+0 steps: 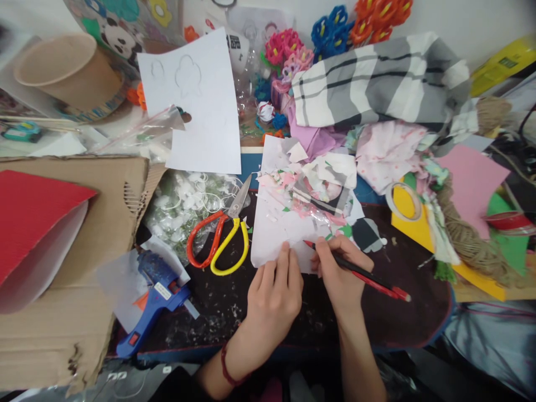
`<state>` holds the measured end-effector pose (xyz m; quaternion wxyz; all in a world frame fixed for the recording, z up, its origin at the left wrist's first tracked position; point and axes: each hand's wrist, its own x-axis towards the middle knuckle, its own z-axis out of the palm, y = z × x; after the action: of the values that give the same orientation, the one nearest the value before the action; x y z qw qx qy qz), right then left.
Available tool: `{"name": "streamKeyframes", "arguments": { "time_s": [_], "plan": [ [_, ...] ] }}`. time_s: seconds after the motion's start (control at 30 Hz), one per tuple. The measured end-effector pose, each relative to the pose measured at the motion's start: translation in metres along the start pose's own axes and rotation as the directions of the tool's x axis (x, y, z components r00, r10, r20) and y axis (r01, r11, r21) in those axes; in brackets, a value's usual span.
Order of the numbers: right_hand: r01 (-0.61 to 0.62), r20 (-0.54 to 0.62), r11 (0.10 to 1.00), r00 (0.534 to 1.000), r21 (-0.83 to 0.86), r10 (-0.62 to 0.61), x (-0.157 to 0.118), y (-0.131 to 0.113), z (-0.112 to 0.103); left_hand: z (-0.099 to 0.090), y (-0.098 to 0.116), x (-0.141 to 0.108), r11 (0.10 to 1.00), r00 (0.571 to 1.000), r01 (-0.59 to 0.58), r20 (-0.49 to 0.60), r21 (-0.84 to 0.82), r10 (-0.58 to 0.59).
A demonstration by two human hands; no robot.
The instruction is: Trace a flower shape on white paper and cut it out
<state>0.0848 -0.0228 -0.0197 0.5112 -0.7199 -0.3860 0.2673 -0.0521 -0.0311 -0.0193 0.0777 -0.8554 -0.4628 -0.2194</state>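
Note:
A white sheet of paper (pixel 270 237) lies in front of me, its upper part covered with cut scraps (pixel 322 184) of paper and cloth. My left hand (pixel 276 285) rests on the sheet's lower edge, its fingers stretched out and nothing held in it. Between the thumb and fingers of my right hand (pixel 345 276) is a red and black pencil (pixel 372 282). Its tip points at the paper, just right of my left fingertips; whether it touches cannot be made out. Scissors (pixel 238 215) with one red and one yellow handle lie left of the sheet.
Left are a blue glue gun (pixel 161 304), cardboard (pixel 62 329) and a red folded sheet (pixel 37 223). Behind stand a paper sheet with pencil outlines (pixel 205 128) and checked cloth (pixel 377 84). Tape (pixel 404 202), twine (pixel 469 240) and coloured sheets (pixel 473 173) lie at right.

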Motion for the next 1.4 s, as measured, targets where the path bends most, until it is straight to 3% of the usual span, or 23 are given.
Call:
{"name": "streamKeyframes", "arguments": {
  "time_s": [0.33,0.53,0.67,0.73,0.9,1.4],
  "plan": [
    [0.118,0.175,0.988,0.979,-0.098,-0.1,0.002,-0.006,-0.001,-0.001,0.0,0.002,1.0,1.0,-0.01,-0.001,0.002,0.01],
    [-0.002,0.037,1.0,0.999,0.0,0.002,0.001,0.0,0.001,0.001,0.0,0.0,1.0,1.0,-0.008,-0.002,-0.002,0.008],
    [0.017,-0.051,0.998,0.999,0.052,-0.014,0.003,0.001,-0.002,0.001,0.0,0.0,1.0,1.0,0.0,-0.006,0.007,0.0],
    [-0.007,-0.003,0.997,1.0,0.075,0.008,0.01,-0.001,-0.005,0.0,0.0,0.001,1.0,1.0,0.002,-0.005,0.01,-0.002],
    [-0.037,0.281,0.997,0.96,0.072,0.015,0.034,-0.004,-0.013,0.0,0.0,0.002,1.0,1.0,-0.007,-0.014,0.006,0.007],
    [-0.014,0.279,0.999,0.96,0.041,0.002,0.035,0.0,-0.014,0.001,0.0,0.003,0.999,1.0,-0.018,0.008,0.033,0.017]
  ]
}}
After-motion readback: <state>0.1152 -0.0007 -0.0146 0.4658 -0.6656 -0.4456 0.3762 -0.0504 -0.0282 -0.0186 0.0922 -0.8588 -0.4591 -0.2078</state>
